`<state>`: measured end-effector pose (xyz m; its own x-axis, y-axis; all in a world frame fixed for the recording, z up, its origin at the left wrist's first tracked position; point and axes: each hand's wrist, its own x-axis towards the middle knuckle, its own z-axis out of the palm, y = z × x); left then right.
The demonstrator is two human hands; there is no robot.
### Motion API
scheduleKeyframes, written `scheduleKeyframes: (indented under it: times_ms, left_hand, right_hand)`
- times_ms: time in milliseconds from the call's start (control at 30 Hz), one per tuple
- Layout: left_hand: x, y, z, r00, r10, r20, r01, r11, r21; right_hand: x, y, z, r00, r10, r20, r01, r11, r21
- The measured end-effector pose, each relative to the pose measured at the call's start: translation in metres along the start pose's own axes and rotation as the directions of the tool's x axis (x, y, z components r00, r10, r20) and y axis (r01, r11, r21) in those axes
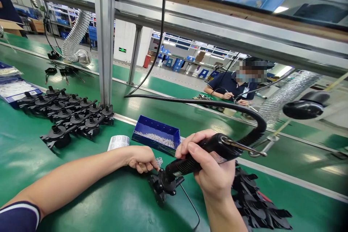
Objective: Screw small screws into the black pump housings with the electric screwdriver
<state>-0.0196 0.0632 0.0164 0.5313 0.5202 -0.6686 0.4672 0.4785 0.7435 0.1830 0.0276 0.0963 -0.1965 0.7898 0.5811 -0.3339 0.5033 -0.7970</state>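
Note:
My right hand (214,166) is wrapped round a black electric screwdriver (190,159), tilted with its nose down to the left. That nose meets or overlaps a black plastic housing (162,186) on the green bench; the exact contact is hidden. At the housing's upper edge is my left hand (144,159), fingers curled and fingertips close together. Whether a small part is pinched there I cannot make out. Just behind the fingertips lies a small pile of shiny metal nuts or similar small rings (159,161). A thin dark cable (191,201) runs from beside the housing.
A blue bin (156,134) of small metal parts stands behind my hands, beside a whitish roll (119,141). Rows of black housings (73,112) stand left; more black parts (258,199) lie right. The screwdriver's cable (190,100) loops overhead. A metal post (104,43) rises behind; a co-worker (236,87) sits opposite.

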Motion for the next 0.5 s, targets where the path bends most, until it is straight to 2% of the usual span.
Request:
scheduleKeyframes:
  times_ms: [167, 267, 400, 500]
  left_hand:
    - [-0.014, 0.006, -0.013, 0.997, -0.022, 0.078, 0.024, 0.999, -0.028]
    - [-0.012, 0.002, -0.010, 0.996, -0.010, 0.086, 0.010, 1.000, -0.002]
    - [0.002, -0.010, 0.008, 0.996, 0.053, -0.076, -0.045, 0.993, 0.108]
    - [0.006, -0.014, 0.020, 0.986, 0.098, -0.137, -0.082, 0.990, 0.113]
  right_hand:
    - [-0.001, -0.002, 0.005, 1.000, 0.005, -0.025, -0.005, 1.000, -0.002]
    - [-0.002, -0.004, 0.008, 0.998, 0.031, -0.048, -0.031, 1.000, 0.001]
    - [-0.001, -0.004, 0.008, 0.998, 0.056, -0.013, -0.056, 0.998, 0.043]
    - [0.002, -0.005, 0.006, 0.991, 0.059, 0.116, -0.075, 0.988, 0.137]
